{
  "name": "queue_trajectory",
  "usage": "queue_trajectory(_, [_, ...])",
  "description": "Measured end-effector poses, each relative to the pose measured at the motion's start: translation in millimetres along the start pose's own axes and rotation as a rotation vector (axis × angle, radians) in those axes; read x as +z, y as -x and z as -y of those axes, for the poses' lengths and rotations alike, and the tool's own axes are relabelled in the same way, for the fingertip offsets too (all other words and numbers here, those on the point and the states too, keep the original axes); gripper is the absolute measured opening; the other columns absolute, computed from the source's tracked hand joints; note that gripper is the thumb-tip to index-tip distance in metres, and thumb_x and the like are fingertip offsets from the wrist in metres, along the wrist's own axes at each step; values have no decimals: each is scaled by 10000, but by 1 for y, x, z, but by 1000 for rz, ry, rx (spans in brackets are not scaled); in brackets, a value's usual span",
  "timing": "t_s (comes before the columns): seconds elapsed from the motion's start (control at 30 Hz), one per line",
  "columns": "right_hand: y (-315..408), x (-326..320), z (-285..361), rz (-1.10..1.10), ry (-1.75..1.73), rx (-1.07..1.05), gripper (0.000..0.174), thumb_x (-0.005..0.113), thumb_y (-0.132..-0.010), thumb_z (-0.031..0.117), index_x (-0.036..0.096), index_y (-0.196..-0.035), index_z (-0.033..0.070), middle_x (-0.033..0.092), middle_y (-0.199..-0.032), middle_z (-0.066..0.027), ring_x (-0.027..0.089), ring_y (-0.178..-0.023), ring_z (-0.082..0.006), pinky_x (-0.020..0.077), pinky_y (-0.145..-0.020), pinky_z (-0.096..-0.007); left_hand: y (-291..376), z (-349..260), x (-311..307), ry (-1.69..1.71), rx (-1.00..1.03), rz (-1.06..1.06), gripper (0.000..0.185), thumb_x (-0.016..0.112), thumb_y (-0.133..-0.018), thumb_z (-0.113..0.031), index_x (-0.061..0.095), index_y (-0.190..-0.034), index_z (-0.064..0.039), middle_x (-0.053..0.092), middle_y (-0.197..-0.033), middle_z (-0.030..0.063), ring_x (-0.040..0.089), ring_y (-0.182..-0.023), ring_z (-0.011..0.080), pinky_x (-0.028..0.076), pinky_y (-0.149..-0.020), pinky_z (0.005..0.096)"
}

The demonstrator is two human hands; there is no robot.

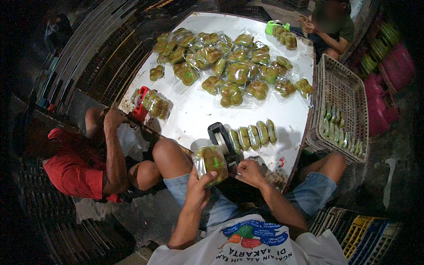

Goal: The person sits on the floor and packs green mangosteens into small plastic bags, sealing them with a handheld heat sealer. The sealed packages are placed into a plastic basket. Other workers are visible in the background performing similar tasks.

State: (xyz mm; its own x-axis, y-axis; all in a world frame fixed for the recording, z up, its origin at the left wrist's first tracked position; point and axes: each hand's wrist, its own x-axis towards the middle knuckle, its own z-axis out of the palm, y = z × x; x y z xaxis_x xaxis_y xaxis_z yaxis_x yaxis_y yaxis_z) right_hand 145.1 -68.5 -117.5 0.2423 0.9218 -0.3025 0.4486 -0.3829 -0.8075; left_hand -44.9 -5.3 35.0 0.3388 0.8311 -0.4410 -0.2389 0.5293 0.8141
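My left hand (202, 185) is closed around a plastic-wrapped pack of green-brown fruit (213, 162), with the thumb on top of it. Just right of the pack, at the table's near edge, stands a black tape dispenser (221, 139) with a roll of tape. By the dispenser's near end is my right hand (250, 172), its fingers bent; whether they pinch a piece of tape cannot be told. A row of wrapped packs (254, 136) stands on edge to the right of the dispenser. Many more wrapped packs (238, 73) lie heaped over the far half of the white table (195, 116).
A person in a red shirt (76, 162) sits at left, near a red tape dispenser (139, 106). Another person (334, 36) sits at the far right by a green dispenser (273, 26). A plastic crate (359, 99) with packs stands right of the table; stacked crates (356, 232) stand lower right.
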Motion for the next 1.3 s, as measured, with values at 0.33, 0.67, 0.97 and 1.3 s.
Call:
queue_trajectory(0.33, [39, -114, 125, 230, -267, -469, 280, 696, -947, 249, 715, -821, -1, 604, -675, -68, 567, -638, -143, 438, -605, -339, -15, 24, 10, -490, 31, 317, 756, 682, -837, -16, 335, -1508, -50, 527, -1358, 97, 512, -1234, 192, 418, -1043, 319])
queue_trajectory(0.67, [21, -108, 58, 10, 21, -596, 633, 922, -692, 392, 624, -1080, -9, 673, -982, -87, 635, -849, -180, 519, -748, -310, -15, 19, 18, -47, -512, 368, 587, 557, -1006, -430, 462, -1445, -51, 599, -1322, 101, 597, -1181, 170, 496, -990, 330])
queue_trajectory(0.97, [-26, -136, 10, -1142, -26, -239, 469, 711, -885, 188, 537, -1281, 8, 620, -1189, -235, 619, -1068, -408, 496, -921, -451, -133, -39, 130, -703, 176, 312, 634, 570, -974, -496, 536, -1364, 2, 609, -1310, 197, 569, -1219, 311, 441, -1020, 462])
queue_trajectory(1.3, [-43, -107, -41, -555, 117, -61, 756, 741, -843, 451, 422, -1333, -29, 482, -1309, -281, 491, -1218, -449, 427, -1015, -510, -397, 56, 47, -1560, 386, -118, 1056, 824, -640, -456, 331, -1520, -144, 364, -1529, 242, 362, -1415, 414, 302, -1120, 623])
